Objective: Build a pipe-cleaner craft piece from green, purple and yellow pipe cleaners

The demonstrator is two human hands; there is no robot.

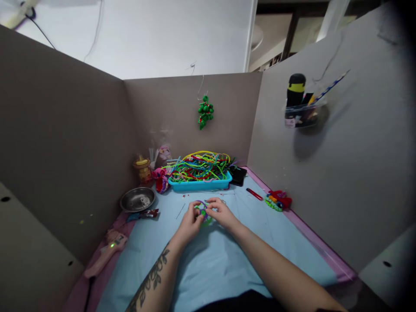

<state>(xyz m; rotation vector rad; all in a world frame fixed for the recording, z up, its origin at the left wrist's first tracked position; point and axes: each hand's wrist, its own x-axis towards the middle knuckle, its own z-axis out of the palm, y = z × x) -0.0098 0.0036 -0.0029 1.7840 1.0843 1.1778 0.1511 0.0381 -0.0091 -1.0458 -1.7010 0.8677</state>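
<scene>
Reaching forward and converging, the left hand (pixel 189 220) and the right hand (pixel 222 212) are pinching a small, round purple-and-green looped piece (pixel 203 212) between curled fingers, over the pale-blue cloth (pixel 211 262)

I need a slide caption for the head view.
The left hand and right hand hold a purple-and-green piece over blue cloth, before a tray of colourful strands.
</scene>
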